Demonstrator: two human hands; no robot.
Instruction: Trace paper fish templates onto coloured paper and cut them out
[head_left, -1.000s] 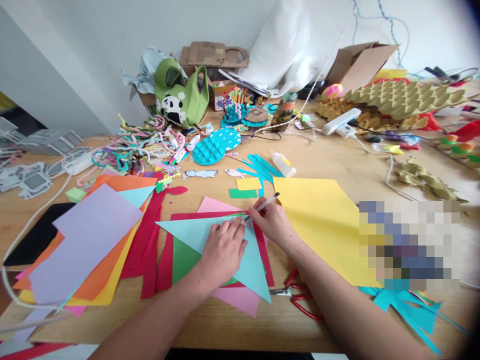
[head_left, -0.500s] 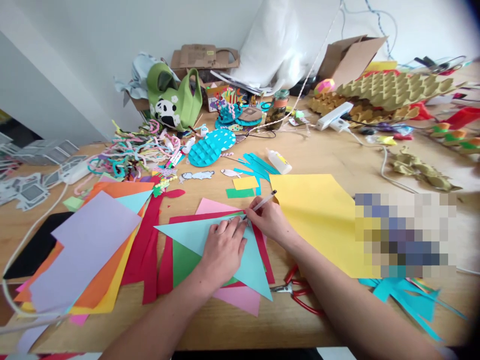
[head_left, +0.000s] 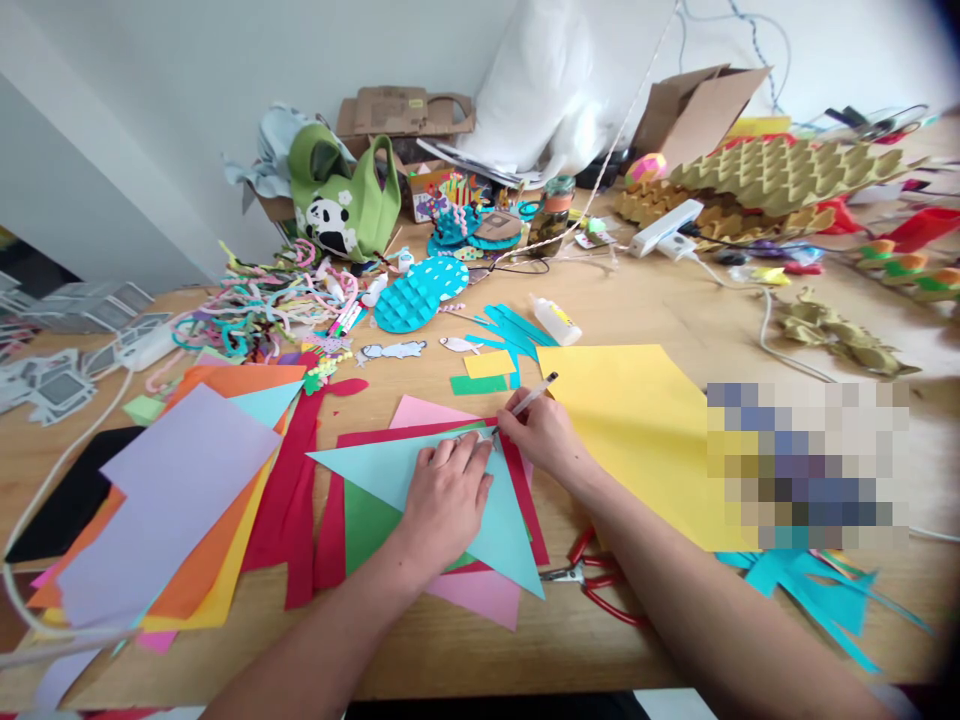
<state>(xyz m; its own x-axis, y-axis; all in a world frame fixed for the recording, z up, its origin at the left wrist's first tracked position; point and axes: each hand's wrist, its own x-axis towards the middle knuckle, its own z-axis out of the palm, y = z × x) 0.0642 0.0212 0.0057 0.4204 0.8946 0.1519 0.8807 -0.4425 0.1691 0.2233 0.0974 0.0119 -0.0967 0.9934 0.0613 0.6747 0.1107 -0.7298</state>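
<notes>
My left hand point(head_left: 448, 495) lies flat with its fingers spread on a light blue paper point(head_left: 504, 530), its fingertips on a small white cutout point(head_left: 484, 437) near the paper's top edge. My right hand point(head_left: 541, 428) grips a pen point(head_left: 535, 392), whose tip meets the paper beside that cutout. Under the light blue sheet are green point(head_left: 367, 525), red point(head_left: 330, 545) and pink point(head_left: 480, 597) papers. Red-handled scissors point(head_left: 592, 578) lie beside the stack, partly hidden by my right forearm.
Purple paper point(head_left: 176, 480) tops a stack at left. Yellow paper point(head_left: 637, 430) lies at right. A glue bottle point(head_left: 556, 320), blue paper strips point(head_left: 511, 330), a green panda bag point(head_left: 345, 200), pipe cleaners point(head_left: 255, 290) and egg trays point(head_left: 787, 175) sit farther back.
My right hand and the pen have shifted slightly to the right and up. My left hand stays in about the same place on the paper.
</notes>
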